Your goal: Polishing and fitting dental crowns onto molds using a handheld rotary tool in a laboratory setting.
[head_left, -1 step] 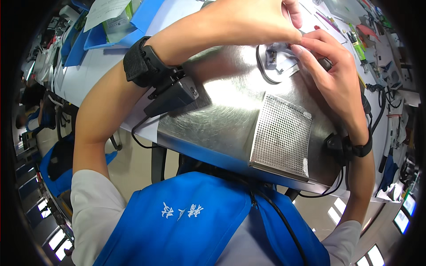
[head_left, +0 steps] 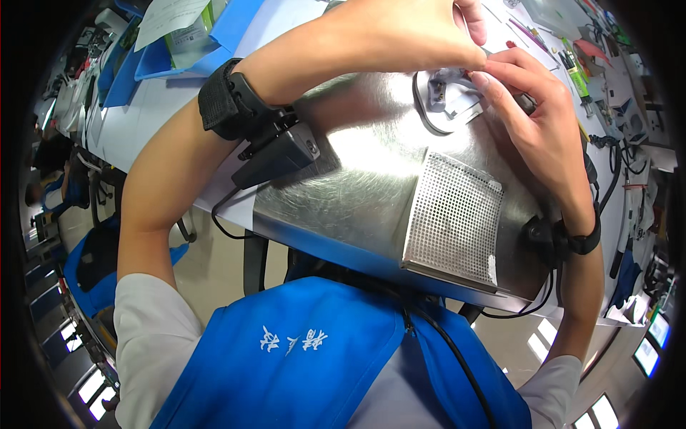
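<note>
My left hand [head_left: 436, 36] reaches across from the left, its thumb and finger pinched at the fingertips of my right hand [head_left: 532, 104]. The right thumb and index finger press together there too. Whatever tiny piece sits between the fingertips is too small and hidden to name. Just below them lies a white round-edged tray [head_left: 437, 126], holding a small dark metallic part [head_left: 437, 91] and pale flat pieces. My right hand partly covers this tray. Under both hands is a shiny metal plate [head_left: 343, 193], and a perforated metal block [head_left: 457, 214] rests on it nearer to me.
Blue bins [head_left: 161, 68] with paper and a green-white packet stand at the far left. Thin tools [head_left: 529, 32] and a green tube [head_left: 575, 75] lie at the far right. Black cables [head_left: 611, 164] run along the right side. Both wrists carry strapped black devices [head_left: 275, 154].
</note>
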### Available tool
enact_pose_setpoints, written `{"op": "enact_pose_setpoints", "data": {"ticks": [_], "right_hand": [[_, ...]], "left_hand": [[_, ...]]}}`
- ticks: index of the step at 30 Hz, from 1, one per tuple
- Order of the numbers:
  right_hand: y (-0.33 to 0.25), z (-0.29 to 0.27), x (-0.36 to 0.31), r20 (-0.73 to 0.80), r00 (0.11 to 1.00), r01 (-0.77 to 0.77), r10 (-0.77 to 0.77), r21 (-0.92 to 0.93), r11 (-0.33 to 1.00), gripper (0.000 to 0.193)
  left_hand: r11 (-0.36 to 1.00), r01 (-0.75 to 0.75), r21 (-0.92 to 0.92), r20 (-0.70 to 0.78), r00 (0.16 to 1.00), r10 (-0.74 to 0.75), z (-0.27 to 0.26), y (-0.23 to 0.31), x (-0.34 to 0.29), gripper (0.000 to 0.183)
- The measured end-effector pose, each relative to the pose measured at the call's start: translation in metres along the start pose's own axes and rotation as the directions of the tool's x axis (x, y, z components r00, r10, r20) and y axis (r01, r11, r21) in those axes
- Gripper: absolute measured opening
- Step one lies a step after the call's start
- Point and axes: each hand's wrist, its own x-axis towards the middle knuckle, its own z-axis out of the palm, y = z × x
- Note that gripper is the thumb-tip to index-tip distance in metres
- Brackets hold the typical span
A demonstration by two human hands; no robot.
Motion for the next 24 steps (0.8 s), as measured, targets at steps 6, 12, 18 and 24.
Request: {"op": "enact_pose_setpoints", "data": {"ticks": [6, 12, 18, 24], "right_hand": [[-0.003, -0.001, 0.0, -0.019, 1.0, 0.012, -0.011, 0.035, 0.999, 0.02], [-0.003, 0.002, 0.001, -0.016, 1.0, 0.003, -0.002, 0.007, 1.0, 0.019], [-0.011, -0.001, 0.002, 0.036, 0.999, 0.028, -0.025, -0.089, 0.996, 0.019], [-0.012, 0.002, 0.0, -0.004, 1.0, 0.023, -0.023, -0.071, 0.997, 0.017]], "left_hand": [[0.998, 0.053, -0.039, 0.01, 0.999, -0.052, 0.0, -0.001, 0.003, 0.033], [0.989, 0.114, -0.092, 0.035, 0.993, -0.111, -0.005, -0.004, 0.001, 0.034], [0.94, 0.339, -0.046, 0.114, 0.936, -0.332, -0.007, -0.003, -0.01, 0.037], [0.982, 0.079, -0.173, 0.047, 0.996, -0.072, 0.006, -0.009, -0.004, 0.035]]}}
